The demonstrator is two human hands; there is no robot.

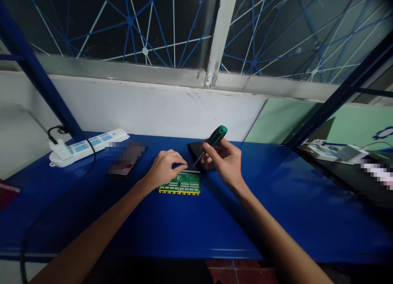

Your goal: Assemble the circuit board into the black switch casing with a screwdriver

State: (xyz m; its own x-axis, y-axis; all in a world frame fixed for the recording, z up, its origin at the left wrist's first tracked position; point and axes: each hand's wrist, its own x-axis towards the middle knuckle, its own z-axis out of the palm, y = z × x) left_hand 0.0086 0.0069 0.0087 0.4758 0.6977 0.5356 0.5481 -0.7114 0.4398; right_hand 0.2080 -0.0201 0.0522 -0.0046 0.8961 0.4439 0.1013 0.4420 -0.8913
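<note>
A green circuit board (187, 181) with a yellow strip along its near edge lies flat on the blue table. My left hand (167, 166) is over the board's far left part, its thumb and fingertips pinched together; what they hold, if anything, is too small to make out. In my right hand (225, 159) is a screwdriver (218, 134) with a green handle, tilted so that its thin shaft points down and left toward the board's far edge. I cannot tell whether the tip touches the board. Behind the right hand, a dark flat object (195, 149) is partly covered.
On the left lie a phone (127, 159) and a white power strip (92, 145) with a plug and a black cable (86, 171) crossing the table (172, 231). White adapters (350, 153) sit on the right. Blue frame posts rise at both sides.
</note>
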